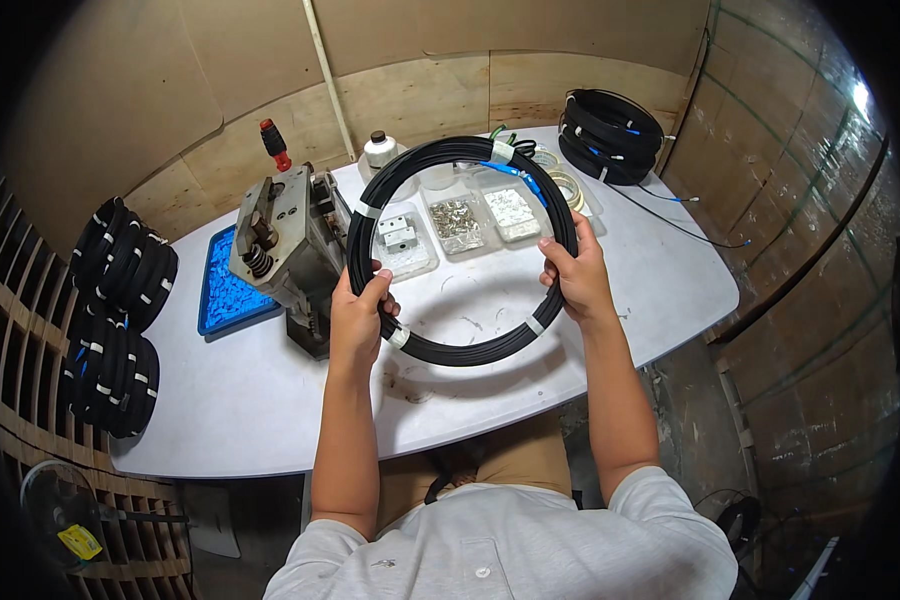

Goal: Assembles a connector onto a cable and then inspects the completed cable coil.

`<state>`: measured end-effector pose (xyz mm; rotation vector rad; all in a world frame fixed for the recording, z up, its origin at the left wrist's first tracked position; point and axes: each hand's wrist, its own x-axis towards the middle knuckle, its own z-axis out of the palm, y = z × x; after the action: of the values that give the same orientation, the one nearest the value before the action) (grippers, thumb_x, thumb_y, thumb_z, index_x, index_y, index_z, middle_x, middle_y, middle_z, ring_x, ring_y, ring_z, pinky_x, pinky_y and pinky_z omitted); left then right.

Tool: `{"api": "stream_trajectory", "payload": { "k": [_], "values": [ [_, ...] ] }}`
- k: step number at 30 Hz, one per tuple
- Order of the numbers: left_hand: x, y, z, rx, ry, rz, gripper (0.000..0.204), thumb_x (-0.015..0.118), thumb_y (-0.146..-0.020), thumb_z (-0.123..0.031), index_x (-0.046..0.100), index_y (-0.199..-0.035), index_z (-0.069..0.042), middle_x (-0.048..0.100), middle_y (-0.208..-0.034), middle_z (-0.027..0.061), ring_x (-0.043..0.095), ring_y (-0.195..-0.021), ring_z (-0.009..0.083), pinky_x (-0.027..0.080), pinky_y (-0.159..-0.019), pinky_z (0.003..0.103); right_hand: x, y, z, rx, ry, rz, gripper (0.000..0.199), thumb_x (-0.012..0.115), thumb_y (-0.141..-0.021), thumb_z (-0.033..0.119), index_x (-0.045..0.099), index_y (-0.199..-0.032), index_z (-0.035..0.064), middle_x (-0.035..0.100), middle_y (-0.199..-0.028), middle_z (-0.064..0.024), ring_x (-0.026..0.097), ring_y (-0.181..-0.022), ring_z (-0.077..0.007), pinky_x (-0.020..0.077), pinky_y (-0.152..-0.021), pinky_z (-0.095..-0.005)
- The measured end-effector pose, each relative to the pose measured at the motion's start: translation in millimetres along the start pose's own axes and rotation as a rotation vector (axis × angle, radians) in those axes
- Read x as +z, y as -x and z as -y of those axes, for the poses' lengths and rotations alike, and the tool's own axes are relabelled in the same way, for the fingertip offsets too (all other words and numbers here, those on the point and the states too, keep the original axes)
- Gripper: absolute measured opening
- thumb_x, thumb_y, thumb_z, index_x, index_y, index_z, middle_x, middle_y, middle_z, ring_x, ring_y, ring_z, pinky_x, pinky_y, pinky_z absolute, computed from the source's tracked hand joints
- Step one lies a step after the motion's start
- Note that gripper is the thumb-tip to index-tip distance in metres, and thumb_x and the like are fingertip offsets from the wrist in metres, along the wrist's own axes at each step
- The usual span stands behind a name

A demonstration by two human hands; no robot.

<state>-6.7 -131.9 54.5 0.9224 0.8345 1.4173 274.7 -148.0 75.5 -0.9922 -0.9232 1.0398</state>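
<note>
A coil of black cable [470,352], bound with several white tape bands, is held up above the white table. Blue connector ends [515,172] show at its upper right. My left hand [358,312] wraps round the coil's lower left side, thumb on the front. Round its right side closes my right hand [578,268], the thumb pointing inward. Through the ring I see clear plastic trays: one with grey metal blocks [398,235], one with small metal pieces [456,222] and one with white pieces [512,212].
Left of the coil stands a metal hand press [285,235] with a red-handled lever, beside a blue tray of small blue parts [228,290]. Stacked black coils lie at the table's left edge [115,370] and back right [610,135]. A white bottle [379,150] stands behind.
</note>
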Motion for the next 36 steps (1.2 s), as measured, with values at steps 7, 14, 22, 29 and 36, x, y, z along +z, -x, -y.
{"api": "stream_trajectory", "payload": {
  "k": [7, 14, 22, 29, 36],
  "values": [
    [-10.4, 0.9, -2.3, 0.065, -0.131, 0.101, 0.025, 0.068, -0.089, -0.015, 0.054, -0.104, 0.0, 0.058, -0.075, 0.0048, 0.06, -0.064, 0.0139, 0.05, -0.063, 0.028, -8.1, -6.7, 4.5, -0.023, -0.037, 0.064, 0.051, 0.061, -0.087, -0.004, 0.043, -0.133, 0.0083, 0.052, -0.079, -0.0001, 0.045, -0.053, -0.0067, 0.0425, -0.048, -0.0245],
    [-9.6, 5.3, -32.3, 0.071, -0.238, 0.312, 0.037, 0.073, -0.088, -0.026, 0.058, -0.107, 0.002, 0.063, -0.082, 0.0076, 0.064, -0.071, 0.0171, 0.053, -0.069, 0.029, -15.4, -23.5, 36.5, -0.086, 0.157, 0.25, 0.061, 0.069, -0.078, 0.0, 0.047, -0.134, 0.0088, 0.055, -0.083, -0.0008, 0.05, -0.059, -0.0077, 0.0433, -0.05, -0.0249],
    [0.9, 10.7, -35.2, -0.002, -0.371, 0.264, 0.023, 0.073, -0.084, -0.014, 0.058, -0.095, -0.001, 0.054, -0.067, -0.0001, 0.052, -0.054, 0.0083, 0.044, -0.052, 0.025, 4.8, -37.8, 73.2, -0.081, 0.508, 0.62, 0.06, 0.075, -0.076, 0.007, 0.054, -0.132, 0.0111, 0.06, -0.081, 0.0012, 0.053, -0.065, -0.0063, 0.0419, -0.052, -0.0229],
    [-5.6, 12.5, -24.3, -0.082, 0.007, 0.218, 0.017, 0.068, -0.085, -0.011, 0.052, -0.087, -0.007, 0.042, -0.062, -0.0033, 0.039, -0.048, 0.0073, 0.036, -0.046, 0.025, 5.4, -48.6, 76.9, -0.241, 0.589, 0.622, 0.049, 0.071, -0.09, 0.028, 0.055, -0.131, 0.0046, 0.066, -0.096, -0.005, 0.061, -0.085, -0.0112, 0.0503, -0.077, -0.0268],
    [-22.4, -5.9, -12.1, -0.07, 0.342, 0.158, 0.009, 0.063, -0.09, -0.013, 0.054, -0.091, -0.01, 0.038, -0.062, -0.0049, 0.037, -0.05, 0.0061, 0.034, -0.046, 0.023, -26.6, -19.0, 2.1, -0.026, 0.06, 0.39, 0.057, 0.045, -0.102, 0.048, 0.039, -0.139, 0.0062, 0.065, -0.094, -0.0104, 0.066, -0.077, -0.0182, 0.0553, -0.07, -0.0299]
  ]
}}
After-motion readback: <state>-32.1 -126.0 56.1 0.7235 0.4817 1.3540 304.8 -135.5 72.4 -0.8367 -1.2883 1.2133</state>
